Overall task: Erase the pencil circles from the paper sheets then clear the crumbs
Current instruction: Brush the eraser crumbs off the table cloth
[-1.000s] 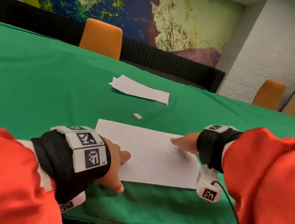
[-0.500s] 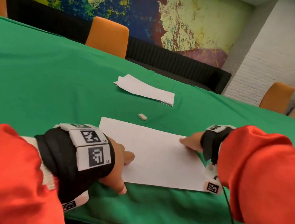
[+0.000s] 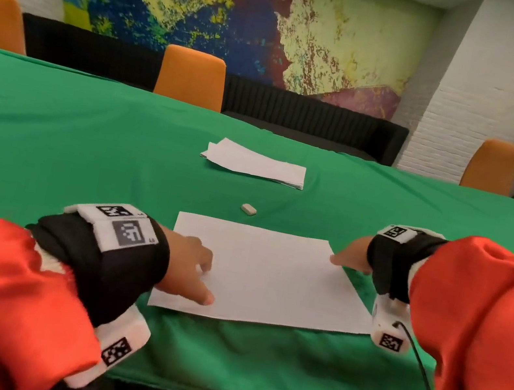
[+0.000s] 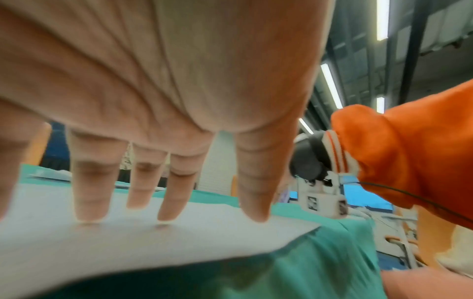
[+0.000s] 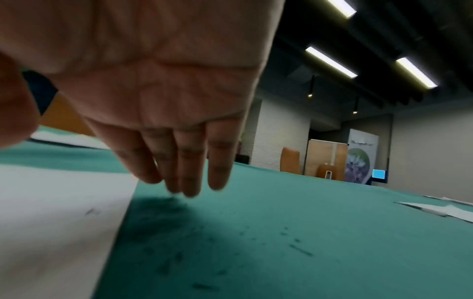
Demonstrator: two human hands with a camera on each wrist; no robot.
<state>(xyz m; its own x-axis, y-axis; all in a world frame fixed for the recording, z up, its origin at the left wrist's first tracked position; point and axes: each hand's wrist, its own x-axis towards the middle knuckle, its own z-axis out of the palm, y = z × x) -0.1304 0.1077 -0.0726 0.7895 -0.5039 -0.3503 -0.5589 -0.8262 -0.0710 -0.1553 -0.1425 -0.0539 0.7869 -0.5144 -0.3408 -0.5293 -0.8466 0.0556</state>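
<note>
Pinning the paper sheet [image 3: 268, 276] with left hand [image 3: 187, 268], fingers [image 4: 89, 194] straight and spread on its near-left part. Eraser [image 3: 248, 209] idle just beyond. Right hand [image 3: 352, 258] flat, empty, at the right edge; crumbs [image 5: 299, 248] on the tabletop [image 3: 52, 141]. We'd sweep lightly outward.

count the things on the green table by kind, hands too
single paper sheet: 1
stack of paper sheets: 1
eraser: 1
hands: 2, left hand and right hand
total: 5
</note>
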